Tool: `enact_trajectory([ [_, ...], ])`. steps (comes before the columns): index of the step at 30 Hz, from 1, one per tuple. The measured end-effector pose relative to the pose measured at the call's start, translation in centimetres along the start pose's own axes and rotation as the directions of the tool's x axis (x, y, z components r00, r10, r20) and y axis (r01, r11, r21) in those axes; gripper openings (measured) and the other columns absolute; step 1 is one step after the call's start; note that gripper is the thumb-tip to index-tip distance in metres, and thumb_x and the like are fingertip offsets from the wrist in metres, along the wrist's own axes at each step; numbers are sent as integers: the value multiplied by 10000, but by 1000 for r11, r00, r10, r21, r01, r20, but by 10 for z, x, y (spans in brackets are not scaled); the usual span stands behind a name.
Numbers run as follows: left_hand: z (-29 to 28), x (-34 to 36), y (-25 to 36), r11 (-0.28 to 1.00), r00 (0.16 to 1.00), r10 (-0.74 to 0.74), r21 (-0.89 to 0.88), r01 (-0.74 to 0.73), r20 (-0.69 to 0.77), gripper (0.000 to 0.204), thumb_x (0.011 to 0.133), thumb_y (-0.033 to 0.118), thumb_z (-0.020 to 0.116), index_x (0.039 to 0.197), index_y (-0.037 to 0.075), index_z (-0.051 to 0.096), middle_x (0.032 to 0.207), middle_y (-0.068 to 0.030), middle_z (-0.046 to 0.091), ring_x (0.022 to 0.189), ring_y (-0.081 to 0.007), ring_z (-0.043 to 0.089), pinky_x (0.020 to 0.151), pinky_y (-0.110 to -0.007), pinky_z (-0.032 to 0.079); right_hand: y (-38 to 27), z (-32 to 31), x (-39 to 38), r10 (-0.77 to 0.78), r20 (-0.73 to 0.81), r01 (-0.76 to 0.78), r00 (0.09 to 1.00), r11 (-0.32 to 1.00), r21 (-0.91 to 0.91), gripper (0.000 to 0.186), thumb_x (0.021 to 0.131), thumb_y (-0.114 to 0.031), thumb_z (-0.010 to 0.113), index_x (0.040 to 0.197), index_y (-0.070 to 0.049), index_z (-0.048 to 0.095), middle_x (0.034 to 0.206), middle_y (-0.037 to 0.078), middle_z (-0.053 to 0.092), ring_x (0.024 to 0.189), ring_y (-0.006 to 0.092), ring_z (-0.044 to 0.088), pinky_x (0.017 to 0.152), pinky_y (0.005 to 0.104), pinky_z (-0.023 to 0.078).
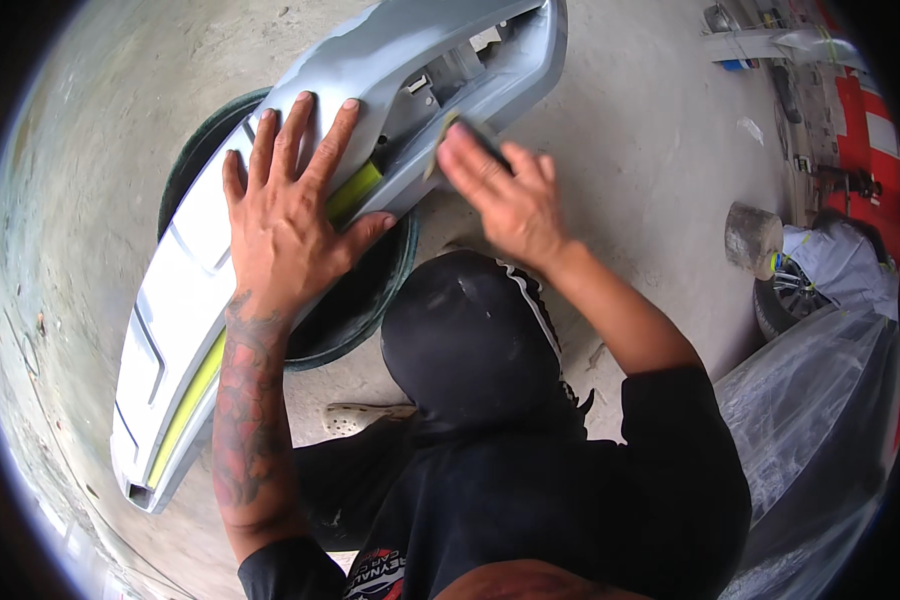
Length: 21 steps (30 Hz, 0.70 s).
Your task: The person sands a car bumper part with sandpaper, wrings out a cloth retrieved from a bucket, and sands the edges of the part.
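A long car bumper (185, 245), grey-white with a yellow-green strip (192, 400), slants from the lower left to the top of the view. My left hand (288, 220) lies flat on its upper face, fingers spread. At the bumper's right edge, beside the recessed opening, my right hand (515, 205) grips a dark sanding pad (487, 143) with a tan edge. Motion blurs the fingers and pad; whether the pad touches the bumper I cannot tell. Beneath the bumper stands a round dark tub (335, 335), partly hidden by it.
My bent knee (465, 330) in black cloth is close to the tub, with a beige clog (365, 418) below. On the right are a wheel (770, 308), a cylindrical block (753, 240), clear plastic sheeting (810, 400) and a red surface (885, 190). The floor (640, 150) is grey concrete.
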<state>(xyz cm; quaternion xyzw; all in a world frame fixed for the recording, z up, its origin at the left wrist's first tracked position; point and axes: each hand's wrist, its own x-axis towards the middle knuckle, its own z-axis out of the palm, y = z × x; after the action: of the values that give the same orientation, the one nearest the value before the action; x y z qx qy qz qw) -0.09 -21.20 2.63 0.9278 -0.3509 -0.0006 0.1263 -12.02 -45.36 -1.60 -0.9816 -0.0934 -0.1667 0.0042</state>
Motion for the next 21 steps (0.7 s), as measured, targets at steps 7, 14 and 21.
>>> enact_trajectory([
  [7,1,2,-1,1000,1000,20,20,-20,3,1075,657,577,865,1572,346,350,1629,-104,324,1513,-351,274,1206,-619,177,49,37,-2,419,-193,-409,887,908,91,714,855,-5,573,1531,-198,443,1598,-32,414,1057,289,542,859,407,432],
  [14,1,5,2,999,1000,14,-29,-13,25,1130,602,605,883,1569,350,358,1628,-104,327,1518,-362,260,1211,-631,158,-11,76,-29,152,-295,-96,943,976,195,691,861,-40,563,1520,-221,461,1593,-7,429,1105,298,542,915,429,422],
  [21,5,4,-4,999,1000,21,26,-21,19,1153,589,638,872,1573,339,351,1631,-100,317,1519,-354,259,1212,-630,172,-10,71,-21,411,-297,-308,862,890,336,736,823,32,585,1528,-117,436,1587,53,434,1070,281,553,908,407,425],
])
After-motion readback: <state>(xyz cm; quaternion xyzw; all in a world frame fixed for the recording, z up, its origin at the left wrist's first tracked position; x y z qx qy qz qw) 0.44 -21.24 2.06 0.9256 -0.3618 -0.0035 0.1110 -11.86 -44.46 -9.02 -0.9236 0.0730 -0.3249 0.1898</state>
